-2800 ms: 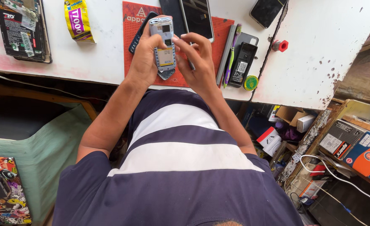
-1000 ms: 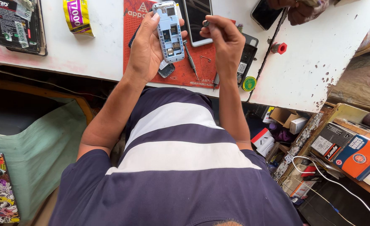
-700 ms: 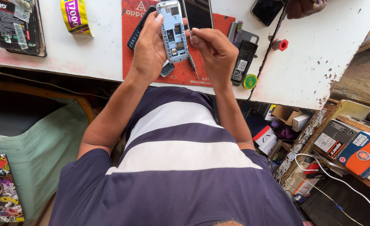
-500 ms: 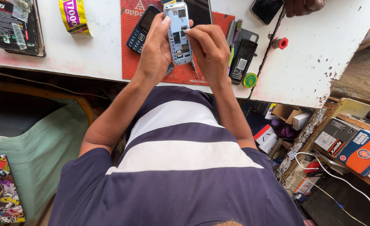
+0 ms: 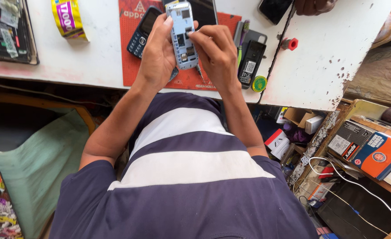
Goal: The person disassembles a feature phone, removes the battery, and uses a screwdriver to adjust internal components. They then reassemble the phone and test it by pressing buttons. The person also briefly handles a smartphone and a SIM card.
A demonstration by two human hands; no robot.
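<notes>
Top centre, left hand (image 5: 158,55): fingers wrapped around opened phone frame (image 5: 183,37).
Right hand (image 5: 217,53): fingers pinched on screwdriver (image 5: 198,71) against frame.
Underneath: red mat (image 5: 131,53).

Yellow packet (image 5: 68,18) far left; orange box (image 5: 380,155) lower right.

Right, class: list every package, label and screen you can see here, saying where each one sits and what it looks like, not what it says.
Yellow packet: table's far left, purple panel.
Keypad phone: on the red mat, dark screen.
Smartphone: table's far edge, black screen.
Black phone: right of the mat, white label.
Orange box: lower right shelf, blue edge.
Black box: beside it, white label.
</notes>
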